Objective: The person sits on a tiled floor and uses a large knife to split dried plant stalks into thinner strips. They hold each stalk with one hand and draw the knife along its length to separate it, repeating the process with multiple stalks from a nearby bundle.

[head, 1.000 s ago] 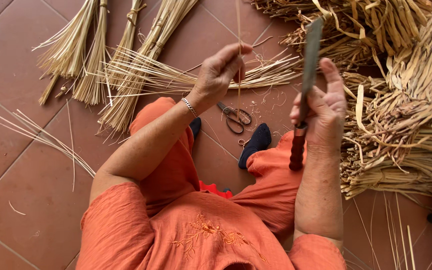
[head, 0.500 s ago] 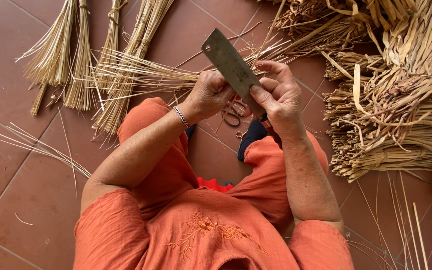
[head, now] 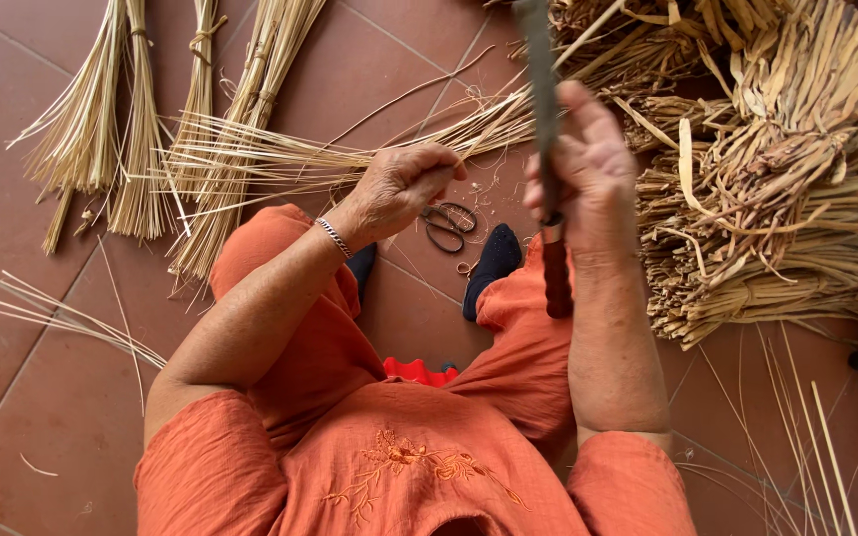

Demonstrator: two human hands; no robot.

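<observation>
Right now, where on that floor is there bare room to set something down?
Bare tile lies at lower left, between the loose straws and the orange sleeve, and at the top between the tied bundles and the straw heap. It is crowded on the right, and around the scissors by the feet.

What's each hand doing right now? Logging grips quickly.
Left hand: closed, pinching a thin straw strand.
Right hand: closed around an upright knife.

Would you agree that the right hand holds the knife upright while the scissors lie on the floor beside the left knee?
Not quite: the head view shows the scissors between the feet, not beside the left knee. The right hand does hold the knife upright.
</observation>
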